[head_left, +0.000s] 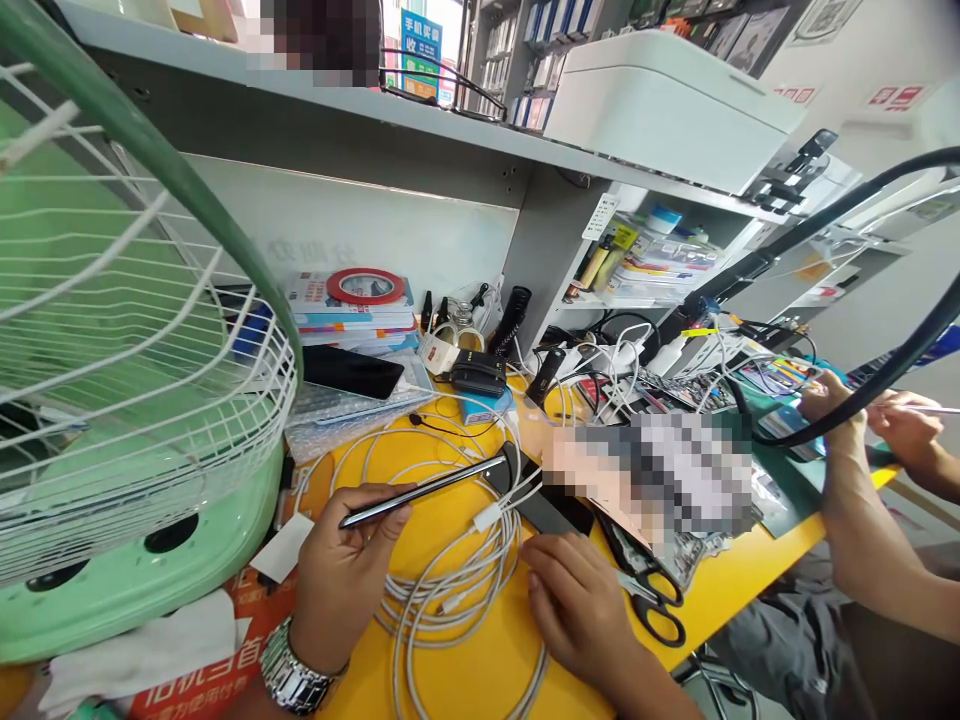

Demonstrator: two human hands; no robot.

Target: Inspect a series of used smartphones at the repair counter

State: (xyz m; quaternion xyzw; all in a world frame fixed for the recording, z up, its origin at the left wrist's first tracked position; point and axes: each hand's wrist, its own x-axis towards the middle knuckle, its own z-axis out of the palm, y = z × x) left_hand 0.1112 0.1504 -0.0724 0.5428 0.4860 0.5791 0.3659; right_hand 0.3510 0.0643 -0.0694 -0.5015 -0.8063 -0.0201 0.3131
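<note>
My left hand point(356, 560), with a metal watch point(296, 672) on the wrist, grips a dark smartphone point(427, 490) by its lower end. The phone is tilted and seen nearly edge-on, so its face is hidden. Low over the yellow table point(360, 690), my right hand point(574, 600) holds nothing that I can see; its fingers are loosely bent and apart from the thumb. Between my hands lies a coil of white cable point(450, 600). Just beyond the right hand is a flat black phone-like slab point(555, 505), and to its right black-handled scissors point(660, 605).
A green fan with a white cage point(150, 400) stands close on the left. Behind are a black phone point(351, 372) on bubble wrap, red tape point(365, 286) on books, and tangled cables point(622, 360). On the right, a co-worker's hands point(832, 410) work beside a black hose point(870, 400).
</note>
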